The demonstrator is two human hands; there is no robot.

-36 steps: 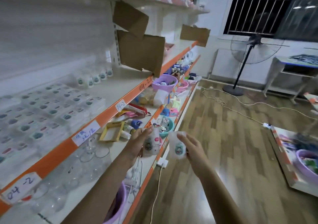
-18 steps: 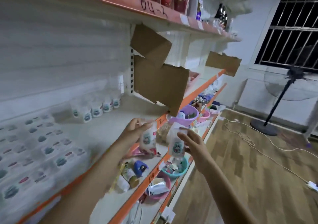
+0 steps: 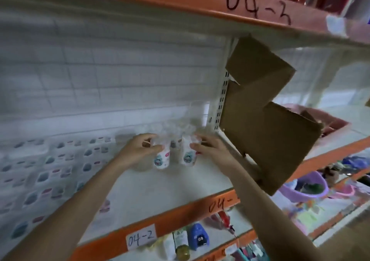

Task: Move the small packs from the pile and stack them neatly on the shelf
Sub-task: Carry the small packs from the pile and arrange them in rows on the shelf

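Note:
My left hand (image 3: pixel 138 150) grips a small white pack (image 3: pixel 161 159) with a cartoon print, upright on the white shelf (image 3: pixel 160 192) marked 04-2. My right hand (image 3: pixel 210 147) holds a second such pack (image 3: pixel 187 155) just to its right, also upright on the shelf board. Behind them, near the back panel, more small packs (image 3: pixel 176 138) stand in a blurred row. Flat rows of packs (image 3: pixel 50 170) with similar prints cover the left part of the shelf.
Brown cardboard pieces (image 3: pixel 266 118) hang from the shelf upright just right of my right hand. An orange-edged shelf (image 3: pixel 250 10) marked 04-3 runs overhead. Below are bottles (image 3: pixel 182 244), a blue item (image 3: pixel 199 236) and a purple basin (image 3: pixel 308 188).
Both hands have moved up and forward from the aisle into the shelf, carrying one pack each; the packs now stand on the shelf board near the back row.

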